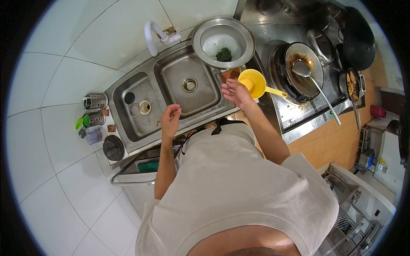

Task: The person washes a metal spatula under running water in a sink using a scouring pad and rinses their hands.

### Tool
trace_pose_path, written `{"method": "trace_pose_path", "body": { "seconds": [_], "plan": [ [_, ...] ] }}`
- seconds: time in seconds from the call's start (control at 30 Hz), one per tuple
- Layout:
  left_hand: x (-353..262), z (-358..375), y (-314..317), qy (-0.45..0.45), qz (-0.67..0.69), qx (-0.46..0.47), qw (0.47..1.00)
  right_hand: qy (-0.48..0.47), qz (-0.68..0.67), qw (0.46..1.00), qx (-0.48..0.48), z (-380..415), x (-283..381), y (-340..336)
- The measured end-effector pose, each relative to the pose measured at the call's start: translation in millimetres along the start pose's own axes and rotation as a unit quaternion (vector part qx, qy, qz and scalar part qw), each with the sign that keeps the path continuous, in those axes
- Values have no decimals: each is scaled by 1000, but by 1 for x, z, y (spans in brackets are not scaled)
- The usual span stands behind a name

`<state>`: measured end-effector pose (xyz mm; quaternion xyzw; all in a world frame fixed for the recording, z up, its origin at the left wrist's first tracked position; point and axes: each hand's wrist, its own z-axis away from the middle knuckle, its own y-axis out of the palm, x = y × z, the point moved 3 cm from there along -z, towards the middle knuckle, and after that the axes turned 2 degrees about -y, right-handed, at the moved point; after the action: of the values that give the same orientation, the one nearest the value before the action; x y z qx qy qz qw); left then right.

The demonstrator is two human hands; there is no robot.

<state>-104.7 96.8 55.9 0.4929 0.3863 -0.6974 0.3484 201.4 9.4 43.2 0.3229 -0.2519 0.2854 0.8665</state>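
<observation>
My left hand [170, 120] hovers over the front rim of the double sink, its fingers curled together; what they hold, if anything, is too small to tell. My right hand [238, 92] is raised beside the yellow dipper [252, 82], its fingers apart with nothing in them. The dipper's handle points right, toward the stove. Behind it sits a wide metal bowl [223, 42] with whitish contents and a dark green clump inside. The right sink basin [171, 70] holds nothing but its drain fitting.
A white faucet [154, 36] rises behind the sink. On the stove at right, a pan [304, 55] holds a long-handled ladle [316, 83]. Further right are a dark lid [358, 38] and a pan of food [352, 85]. Metal holders [96, 101] stand left of the sink.
</observation>
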Motion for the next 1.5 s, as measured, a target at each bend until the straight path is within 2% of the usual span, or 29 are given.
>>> {"method": "trace_pose_path", "body": {
  "seconds": [0.53,0.8,0.9,1.03,1.13,1.27,1.3,1.33,1.43,1.5],
  "plan": [
    [-4,-2,1,4,15,-6,1000,2,-2,1000,5,-1,4,4],
    [6,-4,-2,-2,-27,-16,999,-10,-11,1000,3,-5,5,6],
    [2,-2,-2,-3,-64,-24,998,-44,-16,999,-9,-10,16,2],
    [-13,1,-5,-33,-136,-18,990,-141,21,989,-34,-29,47,-16],
    [-15,4,-2,-8,-49,-36,998,-225,84,966,-94,-49,79,-37],
    [-8,6,0,-12,-19,-77,997,-312,216,912,-157,-81,119,-65],
    [-19,9,10,-8,1,-100,995,-327,256,894,-169,-85,127,-69],
    [-26,14,16,-5,20,-122,992,-328,245,898,-162,-90,133,-74],
    [-8,24,16,-28,-78,-98,992,-347,283,883,-142,-91,146,-82],
    [8,27,24,-83,-48,-86,992,-355,318,867,-142,-85,149,-88]
  ]
}}
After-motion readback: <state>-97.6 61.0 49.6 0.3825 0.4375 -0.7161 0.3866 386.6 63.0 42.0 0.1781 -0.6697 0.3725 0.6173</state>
